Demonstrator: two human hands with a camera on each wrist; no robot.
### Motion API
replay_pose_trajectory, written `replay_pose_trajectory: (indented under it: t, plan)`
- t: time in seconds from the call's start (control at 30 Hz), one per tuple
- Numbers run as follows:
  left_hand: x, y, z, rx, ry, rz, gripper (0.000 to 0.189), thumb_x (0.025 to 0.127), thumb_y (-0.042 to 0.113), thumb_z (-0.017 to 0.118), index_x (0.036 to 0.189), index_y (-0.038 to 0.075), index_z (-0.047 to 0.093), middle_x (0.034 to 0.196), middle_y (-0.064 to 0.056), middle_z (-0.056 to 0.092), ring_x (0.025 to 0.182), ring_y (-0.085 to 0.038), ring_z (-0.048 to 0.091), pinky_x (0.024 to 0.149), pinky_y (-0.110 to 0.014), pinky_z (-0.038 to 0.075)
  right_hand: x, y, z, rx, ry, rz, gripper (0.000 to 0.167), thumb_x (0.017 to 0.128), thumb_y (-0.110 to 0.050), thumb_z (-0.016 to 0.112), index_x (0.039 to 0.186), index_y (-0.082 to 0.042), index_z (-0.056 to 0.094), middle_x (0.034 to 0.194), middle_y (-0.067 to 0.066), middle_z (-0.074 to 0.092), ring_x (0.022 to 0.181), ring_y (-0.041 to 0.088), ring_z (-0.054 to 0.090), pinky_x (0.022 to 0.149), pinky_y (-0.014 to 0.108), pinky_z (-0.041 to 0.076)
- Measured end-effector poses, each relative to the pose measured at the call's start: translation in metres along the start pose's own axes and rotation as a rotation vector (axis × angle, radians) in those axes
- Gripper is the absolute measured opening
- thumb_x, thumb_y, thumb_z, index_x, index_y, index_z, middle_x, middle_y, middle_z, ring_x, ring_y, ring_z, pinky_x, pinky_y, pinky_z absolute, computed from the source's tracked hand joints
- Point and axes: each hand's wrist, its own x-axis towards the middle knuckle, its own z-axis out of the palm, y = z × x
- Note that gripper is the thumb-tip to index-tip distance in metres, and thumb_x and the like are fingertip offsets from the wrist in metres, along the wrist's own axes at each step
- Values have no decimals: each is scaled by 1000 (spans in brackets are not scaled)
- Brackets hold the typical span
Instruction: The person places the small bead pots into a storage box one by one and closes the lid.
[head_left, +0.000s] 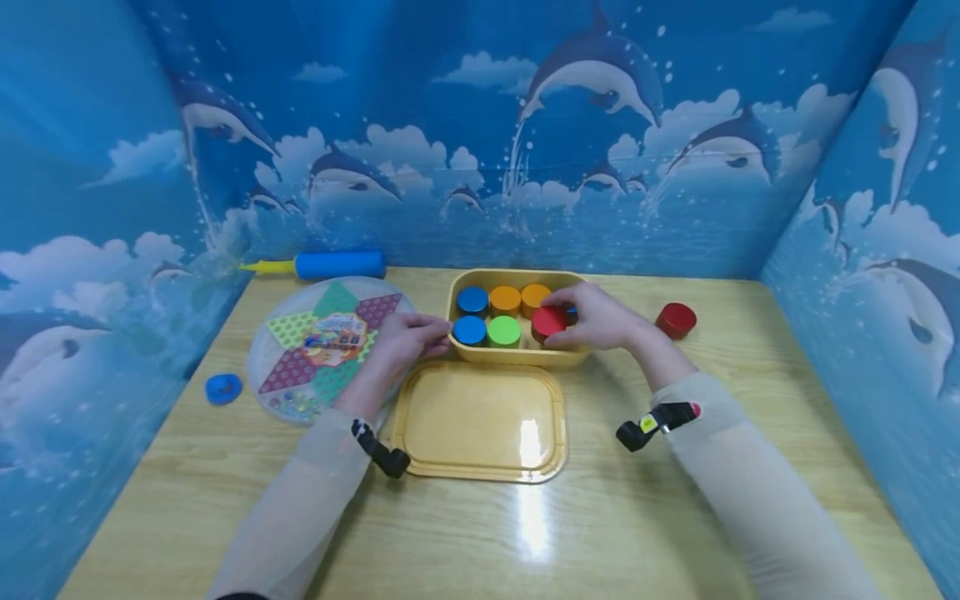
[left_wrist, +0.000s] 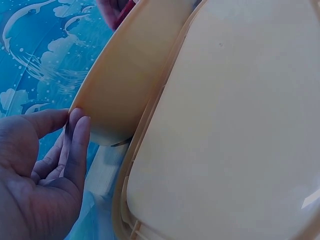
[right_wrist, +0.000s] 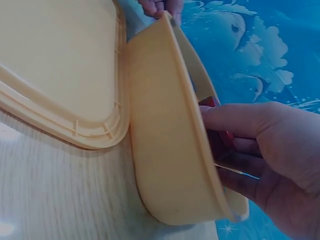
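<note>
A yellow plastic box (head_left: 517,357) stands on the table with several small round tubs in it: two with blue lids (head_left: 470,331), two with orange lids (head_left: 506,300) and one with a green lid (head_left: 504,332). Over the box's right half, my right hand (head_left: 600,317) grips a red-lidded tub (head_left: 550,322) between thumb and fingers. Its lower part is hidden by the box wall in the right wrist view. At the box's left end my left hand (left_wrist: 50,170) pinches the rim between thumb and fingertips. The box's yellow lid (head_left: 480,421) lies flat just in front.
Another red tub (head_left: 677,321) stands to the right of the box. On the left lie a round board with coloured star points (head_left: 330,337), a small blue object (head_left: 223,388) and a blue pump with a yellow nozzle (head_left: 340,265). A dolphin-printed curtain (head_left: 465,100) surrounds the table.
</note>
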Motion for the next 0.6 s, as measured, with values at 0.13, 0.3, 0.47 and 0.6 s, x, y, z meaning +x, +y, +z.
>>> replay_pose_trajectory:
  t: [0.13,0.3,0.47,0.6]
  plan:
    - [-1,0,2,0,-6,9,29,100,4,74,125,-10,69,100,-19,73,81,-18,74,83,-32,66,5,3,6,-30,-24,-16,56,89,-14,88,137,4,66,124,14,70,99,25,64,84,39,59]
    - [1,-1,2,-15,1,19,27,100,2,73,123,-12,69,98,-17,72,79,-17,74,81,-31,66,10,5,11,-42,-39,-42,53,90,-11,87,136,5,67,123,15,71,102,26,66,86,40,61]
    - [1,-1,1,1,-1,7,27,101,5,73,124,-9,70,102,-19,72,82,-18,74,82,-31,66,13,8,16,-52,-56,-54,49,91,-6,84,135,7,66,124,17,71,106,28,67,90,42,62]
    - [1,-1,0,18,3,-3,27,102,6,73,125,-7,71,107,-19,72,85,-19,75,83,-32,66,15,10,19,-51,-52,-46,49,91,-5,84,136,7,66,125,18,71,108,29,67,93,43,62]
